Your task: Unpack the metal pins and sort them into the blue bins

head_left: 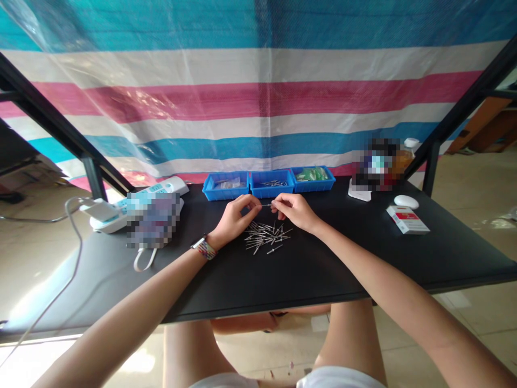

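The left hand [239, 216] and right hand [298, 210], slightly apart, pinch opposite ends of a slender metal pin [267, 205] between their fingertips, a grip that presumably steadies so small a piece. A loose pile of pins [264, 236] lies on the near side of both hands, probably for short reach. Beyond the hands, seemingly sorted by kind, the left blue tray [226, 196] holds clear packaging [230, 184], the middle blue tray [271, 192] loose metal pieces [275, 183], and the right blue tray [315, 186] green-tinted material [313, 173].
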`<state>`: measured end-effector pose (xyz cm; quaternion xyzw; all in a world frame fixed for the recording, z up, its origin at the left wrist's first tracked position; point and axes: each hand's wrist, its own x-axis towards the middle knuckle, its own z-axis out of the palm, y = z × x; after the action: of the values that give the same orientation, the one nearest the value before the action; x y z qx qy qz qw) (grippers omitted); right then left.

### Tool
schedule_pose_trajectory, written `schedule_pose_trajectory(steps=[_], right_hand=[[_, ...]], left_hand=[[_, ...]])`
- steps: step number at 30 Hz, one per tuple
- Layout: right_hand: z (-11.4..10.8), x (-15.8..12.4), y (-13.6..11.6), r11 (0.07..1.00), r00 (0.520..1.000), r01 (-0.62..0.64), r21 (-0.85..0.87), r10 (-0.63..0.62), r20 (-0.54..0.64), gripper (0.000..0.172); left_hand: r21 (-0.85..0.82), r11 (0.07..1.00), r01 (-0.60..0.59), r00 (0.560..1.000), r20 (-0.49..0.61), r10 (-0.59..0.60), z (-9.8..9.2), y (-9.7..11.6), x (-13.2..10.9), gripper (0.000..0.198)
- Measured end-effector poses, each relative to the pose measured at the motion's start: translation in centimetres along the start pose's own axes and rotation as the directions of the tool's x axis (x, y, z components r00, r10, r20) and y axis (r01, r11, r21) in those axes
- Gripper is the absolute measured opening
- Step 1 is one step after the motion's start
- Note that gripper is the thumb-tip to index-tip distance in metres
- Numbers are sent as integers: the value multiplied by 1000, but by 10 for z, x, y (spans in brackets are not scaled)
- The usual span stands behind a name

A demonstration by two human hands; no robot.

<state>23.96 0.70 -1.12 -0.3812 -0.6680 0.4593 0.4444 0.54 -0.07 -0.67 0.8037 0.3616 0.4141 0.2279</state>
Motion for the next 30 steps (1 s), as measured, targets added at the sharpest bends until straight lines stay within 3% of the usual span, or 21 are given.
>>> schedule_pose_trajectory(steps=[6,10,15,24,27,30], right_hand=[[2,-3,-6,993,998,53,109,-50,-25,26],[3,-5,-9,992,989,98,76,-89,-116,22],[2,-6,-11,994,990,95,55,-89,-105,15],[4,-6,-13,984,997,25,174,-11,-81,26],[1,3,-12,981,980,58,187,-20,-196,27],[-4,15,-10,979,928,84,185,-9,-371,30]], left_hand=[[43,999,-17,1000,8,16,0,-4,1,36],[42,999,-23,999,47,21,1,-4,2,40],[39,999,-23,997,75,20,0,-3,2,42],[44,999,-9,994,113,4,-5,0,0,53],[16,1000,15,994,112,-16,-6,-1,-1,55],[9,1000,30,990,135,-31,-6,-1,-2,55]])
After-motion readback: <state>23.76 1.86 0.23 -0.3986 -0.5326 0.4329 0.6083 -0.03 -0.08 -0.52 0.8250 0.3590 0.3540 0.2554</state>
